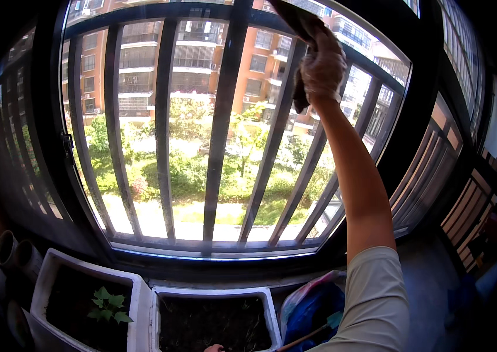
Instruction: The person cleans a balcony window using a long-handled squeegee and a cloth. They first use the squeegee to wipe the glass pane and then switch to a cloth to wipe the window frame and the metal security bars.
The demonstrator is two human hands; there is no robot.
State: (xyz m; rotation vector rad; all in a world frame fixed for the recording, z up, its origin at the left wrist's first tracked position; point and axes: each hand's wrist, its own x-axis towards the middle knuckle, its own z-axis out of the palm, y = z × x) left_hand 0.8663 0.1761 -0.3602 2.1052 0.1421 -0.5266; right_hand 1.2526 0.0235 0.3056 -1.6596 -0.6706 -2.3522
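My right hand [323,70] is raised high against the window, its arm stretched up from the lower right. It seems to wear a thin clear glove. The fingers are closed on a dark cloth [300,23], which lies along the upper part of the window pane [196,135]; one end hangs below the hand. Of my left hand [214,348] only a small bit of skin shows at the bottom edge, in front of a white planter box [153,320] filled with dark soil. Its fingers cannot be made out.
A second white planter [42,293] with a green leafy plant [108,305] stands at lower left, beside several round pots [7,249]. A blue bag [313,308] and a thin-handled tool [304,339] lie right of the boxes. Dark bars [219,141] stand behind the window's dark frame [404,135].
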